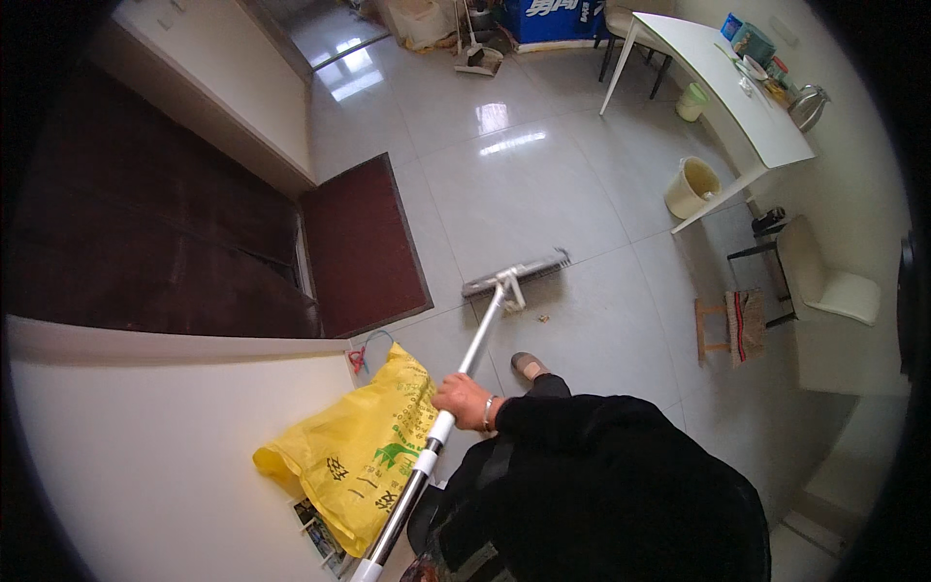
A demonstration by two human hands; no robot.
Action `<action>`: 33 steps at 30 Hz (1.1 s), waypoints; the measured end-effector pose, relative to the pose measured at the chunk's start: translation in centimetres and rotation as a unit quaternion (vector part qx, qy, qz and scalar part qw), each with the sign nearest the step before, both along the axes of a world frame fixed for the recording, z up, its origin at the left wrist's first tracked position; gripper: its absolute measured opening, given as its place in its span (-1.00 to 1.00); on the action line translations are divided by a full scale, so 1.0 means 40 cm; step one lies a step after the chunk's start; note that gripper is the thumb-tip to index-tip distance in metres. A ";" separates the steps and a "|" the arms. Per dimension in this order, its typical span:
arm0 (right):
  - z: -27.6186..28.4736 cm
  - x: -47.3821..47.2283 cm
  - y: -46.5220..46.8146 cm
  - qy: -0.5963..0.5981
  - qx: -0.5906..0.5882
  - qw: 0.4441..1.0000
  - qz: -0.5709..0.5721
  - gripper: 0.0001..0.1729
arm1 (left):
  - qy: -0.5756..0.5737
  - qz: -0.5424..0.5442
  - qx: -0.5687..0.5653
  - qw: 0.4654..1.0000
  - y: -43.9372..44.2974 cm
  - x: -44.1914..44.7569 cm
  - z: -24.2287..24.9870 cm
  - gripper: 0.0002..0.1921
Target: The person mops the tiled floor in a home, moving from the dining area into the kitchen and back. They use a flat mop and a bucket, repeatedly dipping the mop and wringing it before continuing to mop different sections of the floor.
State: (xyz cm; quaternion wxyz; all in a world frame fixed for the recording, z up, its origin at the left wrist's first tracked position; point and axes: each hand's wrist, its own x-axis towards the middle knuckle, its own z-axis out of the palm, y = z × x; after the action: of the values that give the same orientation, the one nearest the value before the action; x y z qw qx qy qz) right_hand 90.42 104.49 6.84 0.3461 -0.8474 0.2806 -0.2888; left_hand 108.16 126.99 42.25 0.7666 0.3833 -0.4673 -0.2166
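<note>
My right hand (464,400), with a bracelet at the wrist, is closed around the white and metal pole (480,340) of a wide floor broom. The broom's long head (518,273) rests on the grey tiled floor, slightly blurred, with dark bristles along its edge. Small crumbs of debris (543,319) lie on the tiles just on my side of the head. The pole runs down to the lower left, past the picture's edge. My left hand is out of view. One shoe (529,366) shows beyond my dark sleeve.
A yellow printed bag (356,444) stands left of the pole, against the wall. Beyond it lies a dark red doormat (364,247). To the right are a wastebasket (684,193), a white table (727,73), a low stool (729,327) and a chair (822,280). A dustpan (478,62) stands far back.
</note>
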 end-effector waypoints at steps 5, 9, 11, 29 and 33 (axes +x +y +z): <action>-0.085 0.113 -0.223 0.026 -0.044 0.998 0.024 -0.84 | -0.070 0.119 0.115 0.984 -0.091 -0.083 -0.095 -0.90; -0.163 0.177 -0.340 0.046 -0.034 0.998 0.003 -0.84 | 0.000 0.280 0.170 0.945 -0.233 -0.127 -0.190 -0.95; -0.182 0.185 -0.365 0.003 -0.058 0.998 -0.015 -0.84 | 0.042 0.322 0.176 0.929 -0.284 -0.141 -0.202 -0.90; -0.090 -0.092 -0.101 0.018 0.038 0.979 -0.200 -0.78 | 0.052 0.033 0.147 0.987 -0.371 -0.104 0.002 -0.84; -0.081 -0.108 -0.007 0.048 0.044 0.979 -0.192 -0.78 | 0.037 -0.074 0.112 0.990 -0.285 -0.061 -0.012 -0.81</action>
State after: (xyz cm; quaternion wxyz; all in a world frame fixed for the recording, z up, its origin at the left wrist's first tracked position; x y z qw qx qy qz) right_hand 86.09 104.22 3.60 0.3070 -0.7747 0.4666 -0.2966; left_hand 105.72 115.59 41.78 0.7175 0.4230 -0.4385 -0.3377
